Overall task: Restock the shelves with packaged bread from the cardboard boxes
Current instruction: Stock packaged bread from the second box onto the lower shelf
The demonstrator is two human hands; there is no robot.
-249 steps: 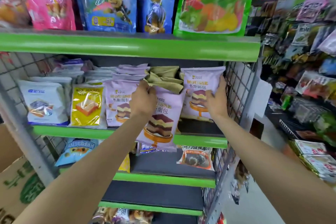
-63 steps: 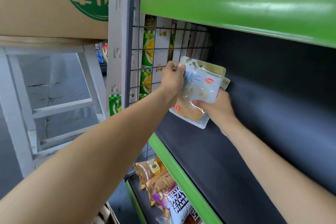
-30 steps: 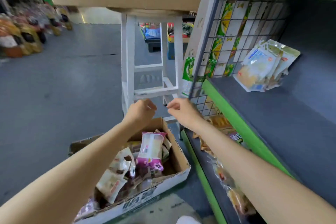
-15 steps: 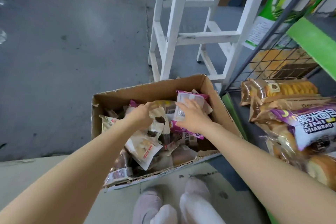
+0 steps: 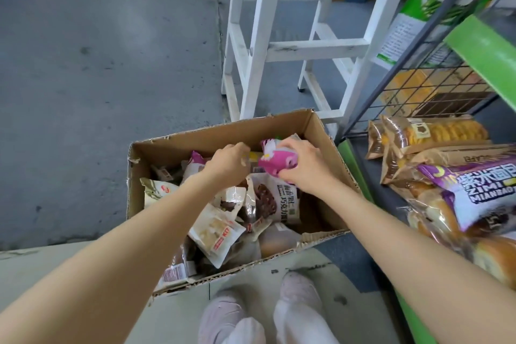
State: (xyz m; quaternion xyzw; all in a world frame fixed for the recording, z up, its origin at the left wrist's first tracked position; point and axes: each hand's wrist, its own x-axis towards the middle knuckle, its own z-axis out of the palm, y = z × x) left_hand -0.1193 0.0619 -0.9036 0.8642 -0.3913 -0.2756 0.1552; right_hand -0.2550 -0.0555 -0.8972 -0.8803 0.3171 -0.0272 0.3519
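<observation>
An open cardboard box [image 5: 223, 131] sits on the floor in front of me, filled with several packaged breads. My right hand [image 5: 303, 167] grips a pink and white bread packet [image 5: 275, 160] just above the pile at the box's far side. My left hand [image 5: 227, 166] reaches into the box beside it, fingers curled down among the packets; whether it holds one is hidden. A white packet with a red label [image 5: 216, 233] and a chocolate bread packet [image 5: 279, 201] lie loose in the box.
A white wooden stool [image 5: 282, 45] stands just behind the box. On the right is the green-edged shelf [image 5: 480, 47] with a wire side panel [image 5: 435, 86]; its bottom level holds bagged loaves, one with a purple label [image 5: 474, 187]. My feet [image 5: 268, 313] are at the box's near edge.
Half a second ago my right hand rested on the pink packet in the box; now it has lifted and turned it. My left hand shifted slightly right among the packets.
</observation>
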